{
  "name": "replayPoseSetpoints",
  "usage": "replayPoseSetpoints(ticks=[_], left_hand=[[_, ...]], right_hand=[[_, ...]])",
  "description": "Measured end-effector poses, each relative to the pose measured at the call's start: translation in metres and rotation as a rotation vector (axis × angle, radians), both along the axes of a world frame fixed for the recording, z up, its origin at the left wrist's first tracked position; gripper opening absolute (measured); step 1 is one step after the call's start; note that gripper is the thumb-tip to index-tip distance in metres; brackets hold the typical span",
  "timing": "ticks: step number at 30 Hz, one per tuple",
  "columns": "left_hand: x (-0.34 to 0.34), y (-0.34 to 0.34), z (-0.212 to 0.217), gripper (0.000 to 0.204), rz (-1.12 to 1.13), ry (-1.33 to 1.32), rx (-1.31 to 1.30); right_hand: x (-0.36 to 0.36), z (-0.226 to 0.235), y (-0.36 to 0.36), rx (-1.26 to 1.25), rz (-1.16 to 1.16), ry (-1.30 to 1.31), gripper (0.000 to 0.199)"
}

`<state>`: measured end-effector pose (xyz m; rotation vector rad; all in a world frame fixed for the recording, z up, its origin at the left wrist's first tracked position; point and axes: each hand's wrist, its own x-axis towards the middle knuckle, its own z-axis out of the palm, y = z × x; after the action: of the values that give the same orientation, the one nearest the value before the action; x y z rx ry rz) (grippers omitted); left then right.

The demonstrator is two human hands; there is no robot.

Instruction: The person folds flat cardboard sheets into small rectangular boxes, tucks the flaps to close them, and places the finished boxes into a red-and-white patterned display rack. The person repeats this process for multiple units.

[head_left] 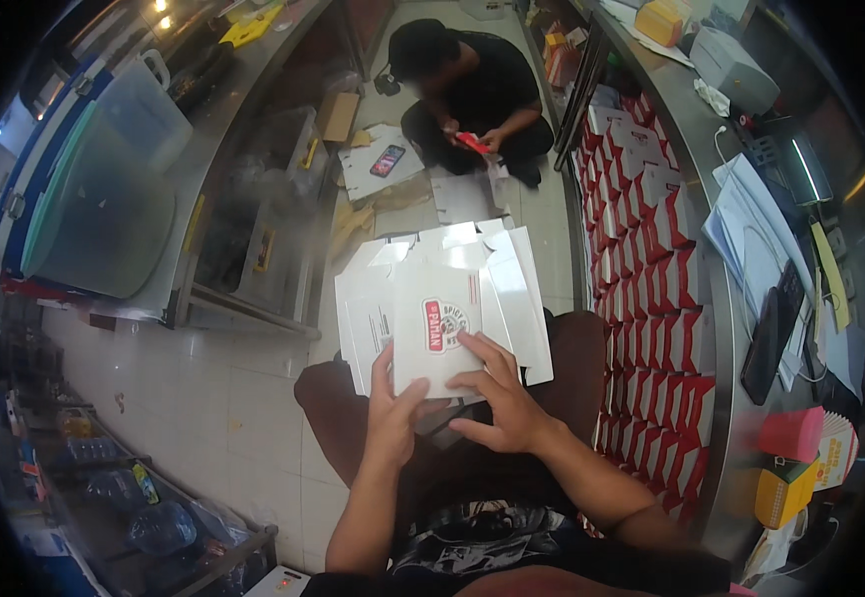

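Observation:
A white cardboard box (417, 289) with a red printed emblem lies across my lap, on top of several flat white cardboard blanks (522, 298). My left hand (392, 398) grips its near left edge, thumb on top and fingers wrapped around the side and underneath. On the near right part of the box rests my right hand (504, 398), its fingers stretched out over the surface and the thumb apart. The underside of the box and some left fingertips are hidden.
A person (472, 90) sits on the floor ahead, holding a small red piece. Beside them a phone (386, 160) lies on cardboard. To my right, folded red-and-white boxes (641, 298) fill the space under a metal counter (696, 229). At left stands a clear plastic tub (104, 219).

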<state>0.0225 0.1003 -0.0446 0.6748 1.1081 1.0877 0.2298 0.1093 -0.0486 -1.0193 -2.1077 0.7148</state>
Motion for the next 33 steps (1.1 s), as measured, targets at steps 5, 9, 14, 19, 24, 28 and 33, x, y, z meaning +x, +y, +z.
replayPoseSetpoints(ticks=[5,9,14,19,24,28,33], left_hand=[[-0.024,-0.007,-0.022,0.06,0.017,-0.091,-0.016],[-0.033,-0.013,-0.031,0.05,-0.084,0.122,0.043],[-0.029,-0.013,-0.047,0.053,-0.005,0.106,0.036],[-0.016,-0.011,-0.046,0.069,-0.045,0.083,-0.012],[-0.015,-0.005,-0.047,0.063,-0.023,0.113,0.015],[-0.018,0.003,-0.053,0.06,0.091,0.019,0.011],[-0.019,0.024,-0.056,0.058,0.223,-0.092,-0.016]], right_hand=[[0.001,-0.027,0.009,-0.433,-0.422,0.508,0.087],[0.028,-0.025,0.025,-0.733,-0.414,0.581,0.069],[0.039,-0.031,0.026,-0.961,-0.271,0.713,0.043],[0.036,-0.028,0.03,-0.835,-0.403,0.814,0.042],[0.038,-0.034,0.028,-0.829,-0.428,0.774,0.042],[0.066,-0.063,0.028,-0.612,-0.678,0.596,0.045],[0.108,-0.105,0.016,-0.398,-1.056,-0.366,0.08]])
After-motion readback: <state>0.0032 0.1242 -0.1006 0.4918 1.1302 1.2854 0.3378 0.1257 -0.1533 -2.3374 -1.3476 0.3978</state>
